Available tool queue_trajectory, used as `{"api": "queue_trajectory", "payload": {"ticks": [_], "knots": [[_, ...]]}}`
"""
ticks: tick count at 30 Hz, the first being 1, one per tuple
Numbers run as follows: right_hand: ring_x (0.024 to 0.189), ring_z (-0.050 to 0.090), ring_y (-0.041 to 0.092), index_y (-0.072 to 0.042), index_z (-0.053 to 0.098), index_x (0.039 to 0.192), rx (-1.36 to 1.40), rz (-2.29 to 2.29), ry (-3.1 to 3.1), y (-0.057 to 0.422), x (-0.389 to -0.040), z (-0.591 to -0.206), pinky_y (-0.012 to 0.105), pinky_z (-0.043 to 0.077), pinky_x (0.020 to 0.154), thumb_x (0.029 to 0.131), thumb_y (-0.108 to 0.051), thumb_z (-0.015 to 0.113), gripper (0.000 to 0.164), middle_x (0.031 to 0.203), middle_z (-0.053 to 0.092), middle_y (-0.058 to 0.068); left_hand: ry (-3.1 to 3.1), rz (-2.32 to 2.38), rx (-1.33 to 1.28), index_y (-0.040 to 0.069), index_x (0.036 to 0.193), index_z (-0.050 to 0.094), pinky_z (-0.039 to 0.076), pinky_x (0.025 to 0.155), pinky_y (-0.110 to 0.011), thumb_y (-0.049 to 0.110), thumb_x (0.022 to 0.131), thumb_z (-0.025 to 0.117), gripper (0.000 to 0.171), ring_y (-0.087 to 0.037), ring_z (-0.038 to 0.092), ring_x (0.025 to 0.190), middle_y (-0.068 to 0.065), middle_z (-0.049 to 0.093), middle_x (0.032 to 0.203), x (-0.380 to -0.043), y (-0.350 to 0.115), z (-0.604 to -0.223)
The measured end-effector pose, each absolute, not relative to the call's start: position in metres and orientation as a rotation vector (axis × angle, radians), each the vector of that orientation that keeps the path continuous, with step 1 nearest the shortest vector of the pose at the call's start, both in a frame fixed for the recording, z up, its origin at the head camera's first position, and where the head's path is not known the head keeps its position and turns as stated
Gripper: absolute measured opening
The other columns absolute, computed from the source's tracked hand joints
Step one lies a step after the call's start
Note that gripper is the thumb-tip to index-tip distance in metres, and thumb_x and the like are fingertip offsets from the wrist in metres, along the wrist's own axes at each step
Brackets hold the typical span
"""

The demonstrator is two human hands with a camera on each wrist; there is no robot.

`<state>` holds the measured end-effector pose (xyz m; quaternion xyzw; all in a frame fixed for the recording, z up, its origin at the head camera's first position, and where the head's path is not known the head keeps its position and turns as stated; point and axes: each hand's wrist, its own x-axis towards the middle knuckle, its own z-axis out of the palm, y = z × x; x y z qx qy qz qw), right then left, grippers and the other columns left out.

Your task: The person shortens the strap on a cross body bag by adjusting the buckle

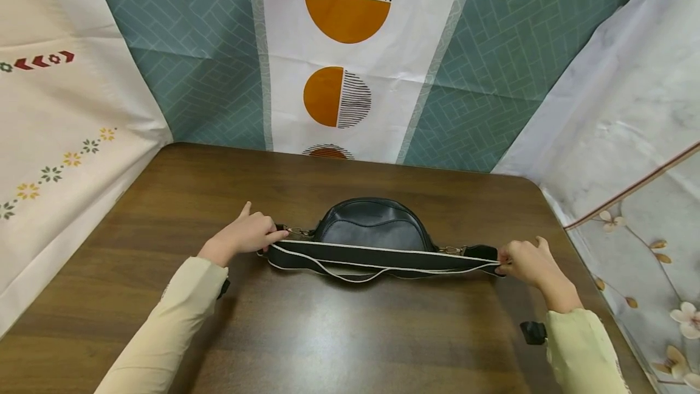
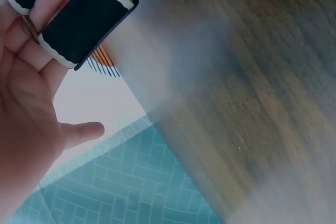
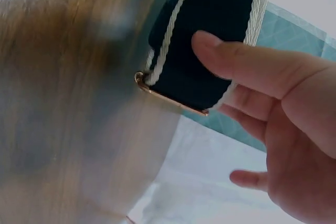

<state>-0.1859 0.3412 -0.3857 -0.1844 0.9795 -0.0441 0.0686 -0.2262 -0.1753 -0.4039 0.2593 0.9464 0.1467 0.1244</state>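
Note:
A small black half-round bag (image 1: 374,224) sits on the brown table in the head view. Its wide black strap (image 1: 377,256), edged in white cord, lies folded and stretched across the bag's near side. The left hand (image 1: 246,235) grips the strap's left end, and in the left wrist view its fingers curl round the strap (image 2: 86,22) near a metal ring. At the other end the right hand (image 1: 530,263) pinches the strap between thumb and fingers. A gold-coloured metal slider (image 3: 173,100) shows there in the right wrist view. Metal clips (image 1: 298,231) join strap and bag.
The brown wooden table (image 1: 328,333) has rounded far corners. A patterned teal and white cloth (image 1: 350,53) hangs behind it. White printed cloths hang at the left (image 1: 49,114) and the right (image 1: 618,120), close to the table's sides.

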Motion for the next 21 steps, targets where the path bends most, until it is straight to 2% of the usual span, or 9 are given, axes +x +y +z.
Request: {"api": "queue_trajectory", "payload": {"ticks": [6, 9, 11, 15, 18, 20, 21], "knots": [[0.061, 0.05, 0.014, -0.017, 0.054, 0.06, -0.536, -0.117, 2.951, 0.337, -0.187, -0.388, 0.073, 0.014, 0.079, 0.068, -0.01, 0.074, 0.023, 0.062, 0.051, -0.009, 2.764, 0.43, 0.817, 0.014, 0.051, 0.05, 0.004, 0.095, -0.064, 0.028, 0.092, 0.05, 0.043, -0.005, 0.043, 0.049, 0.009, 0.041, 0.044, -0.223, -0.174, -0.403], [0.064, 0.049, 0.014, -0.019, 0.054, 0.059, -0.556, -0.102, 2.92, 0.337, -0.185, -0.387, 0.072, 0.016, 0.078, 0.067, -0.014, 0.075, 0.023, 0.063, 0.05, -0.01, 2.71, 0.455, 0.834, 0.014, 0.051, 0.048, 0.005, 0.094, -0.065, 0.03, 0.09, 0.052, 0.043, -0.004, 0.042, 0.048, 0.01, 0.042, 0.045, -0.219, -0.175, -0.402], [0.064, 0.047, 0.013, -0.019, 0.054, 0.057, -0.58, -0.109, 2.905, 0.338, -0.183, -0.387, 0.071, 0.017, 0.076, 0.067, -0.02, 0.075, 0.023, 0.063, 0.048, -0.011, 2.671, 0.464, 0.852, 0.016, 0.052, 0.055, 0.005, 0.092, -0.067, 0.033, 0.086, 0.058, 0.038, -0.002, 0.044, 0.05, 0.013, 0.047, 0.048, -0.216, -0.177, -0.402], [0.065, 0.039, 0.009, -0.023, 0.055, 0.05, -0.639, -0.154, 2.895, 0.341, -0.178, -0.391, 0.058, 0.025, 0.069, 0.069, -0.036, 0.07, 0.028, 0.061, 0.043, -0.014, 2.602, 0.507, 0.887, 0.02, 0.067, 0.068, 0.006, 0.089, -0.069, 0.038, 0.071, 0.07, 0.019, -0.002, 0.049, 0.062, 0.016, 0.056, 0.06, -0.211, -0.181, -0.404], [0.064, 0.035, 0.007, -0.026, 0.056, 0.047, -0.694, -0.183, 2.9, 0.343, -0.175, -0.395, 0.045, 0.022, 0.061, 0.072, -0.043, 0.066, 0.031, 0.061, 0.042, -0.016, 2.581, 0.536, 0.896, 0.017, 0.077, 0.072, 0.007, 0.089, -0.07, 0.038, 0.061, 0.076, 0.027, -0.008, 0.055, 0.075, 0.013, 0.062, 0.074, -0.209, -0.184, -0.404], [0.065, 0.035, 0.007, -0.028, 0.058, 0.049, -0.718, -0.188, 2.893, 0.343, -0.174, -0.395, 0.046, 0.022, 0.062, 0.072, -0.044, 0.064, 0.029, 0.062, 0.043, -0.017, 2.582, 0.534, 0.926, 0.017, 0.076, 0.073, 0.014, 0.09, -0.067, 0.035, 0.062, 0.077, 0.023, -0.009, 0.055, 0.078, 0.013, 0.063, 0.079, -0.208, -0.185, -0.404], [0.065, 0.036, 0.007, -0.028, 0.059, 0.049, -0.728, -0.19, 2.884, 0.342, -0.174, -0.395, 0.047, 0.023, 0.062, 0.072, -0.043, 0.064, 0.028, 0.062, 0.044, -0.017, 2.579, 0.536, 0.94, 0.017, 0.072, 0.072, 0.023, 0.09, -0.062, 0.032, 0.063, 0.076, 0.018, -0.008, 0.054, 0.075, 0.014, 0.063, 0.078, -0.207, -0.186, -0.404]]}}
